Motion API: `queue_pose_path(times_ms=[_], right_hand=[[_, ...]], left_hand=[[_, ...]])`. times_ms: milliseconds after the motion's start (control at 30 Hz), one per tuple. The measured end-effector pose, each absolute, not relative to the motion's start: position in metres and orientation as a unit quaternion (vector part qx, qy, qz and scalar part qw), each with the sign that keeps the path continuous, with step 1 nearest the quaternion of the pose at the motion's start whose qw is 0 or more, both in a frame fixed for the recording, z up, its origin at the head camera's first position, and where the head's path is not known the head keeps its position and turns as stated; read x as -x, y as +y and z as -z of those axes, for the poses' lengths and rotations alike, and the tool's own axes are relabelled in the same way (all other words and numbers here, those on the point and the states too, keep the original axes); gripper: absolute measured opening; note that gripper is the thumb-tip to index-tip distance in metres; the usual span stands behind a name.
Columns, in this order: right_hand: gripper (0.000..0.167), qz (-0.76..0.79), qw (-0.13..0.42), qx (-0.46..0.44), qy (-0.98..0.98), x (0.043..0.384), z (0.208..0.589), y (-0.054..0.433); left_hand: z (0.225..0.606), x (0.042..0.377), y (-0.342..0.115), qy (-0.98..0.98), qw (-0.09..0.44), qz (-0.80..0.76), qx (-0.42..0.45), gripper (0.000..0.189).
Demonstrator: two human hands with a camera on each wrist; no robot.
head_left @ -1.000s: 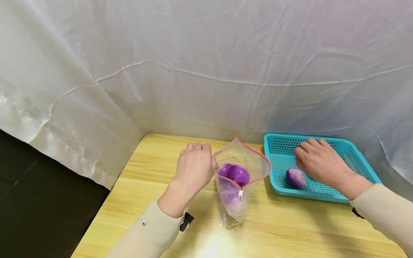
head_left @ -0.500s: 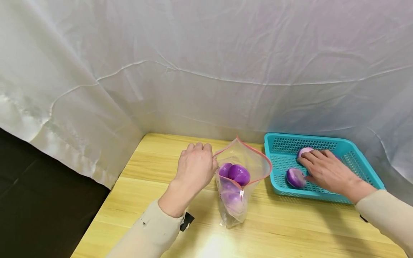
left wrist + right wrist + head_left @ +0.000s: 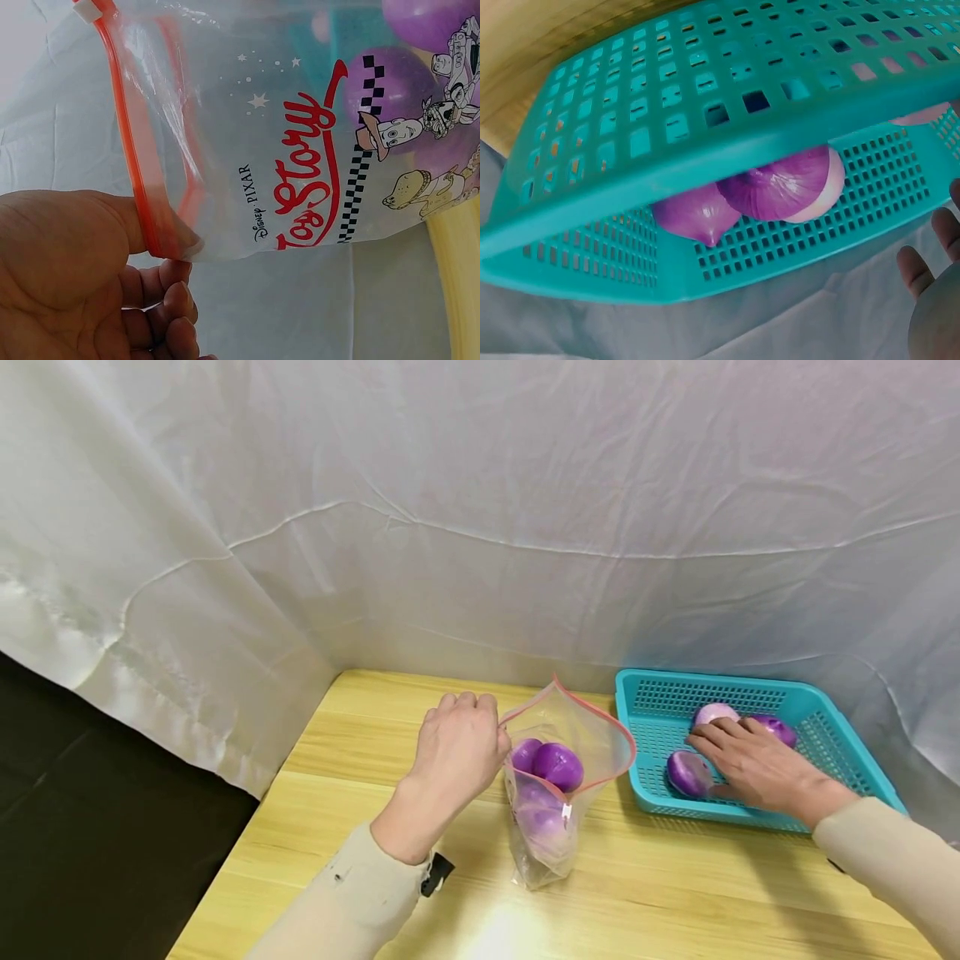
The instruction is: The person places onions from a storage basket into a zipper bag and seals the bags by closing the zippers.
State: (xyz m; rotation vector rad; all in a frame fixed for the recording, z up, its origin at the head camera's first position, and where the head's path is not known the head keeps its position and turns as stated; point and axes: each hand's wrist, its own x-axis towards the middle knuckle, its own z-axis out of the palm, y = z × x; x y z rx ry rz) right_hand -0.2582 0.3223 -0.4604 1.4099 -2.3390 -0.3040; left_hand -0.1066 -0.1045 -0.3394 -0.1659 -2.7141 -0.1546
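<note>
My left hand [image 3: 459, 743] grips the left edge of a clear zip bag [image 3: 543, 860] with a red rim. In the left wrist view, thumb and fingers pinch the bag's mouth corner, beside red Toy Story lettering. The bag stands with its mouth spread, and several red onions [image 3: 558, 767] are inside. My right hand [image 3: 757, 770] is over the turquoise basket [image 3: 851, 756], fingers extended among the onions. A purple-and-white onion [image 3: 688, 774] lies by its thumb, a pale onion [image 3: 716, 714] by its fingertips, and a darker onion [image 3: 775, 729] behind it. Its palm side is hidden.
A wooden table [image 3: 360, 760] carries the bag and the basket. Pale cloth [image 3: 480, 568] hangs behind and at the left. Beyond the table's left edge is a dark area [image 3: 97, 810]. The basket's raised rim [image 3: 705, 172] stands around the onions.
My right hand has lowered and spread its fingers in the basket, uncovering the pale and darker onions it hid before. My left hand and the bag have barely moved.
</note>
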Motion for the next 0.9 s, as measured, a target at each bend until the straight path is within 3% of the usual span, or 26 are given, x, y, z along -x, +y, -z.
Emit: queue_pose_path(times_ms=[900], right_hand=[[0.078, 0.095, 0.155, -0.451, -0.874, 0.278, 0.490, 0.306]], left_hand=[[0.338, 0.108, -0.101, -0.980, 0.184, 0.062, 0.052, 0.014]])
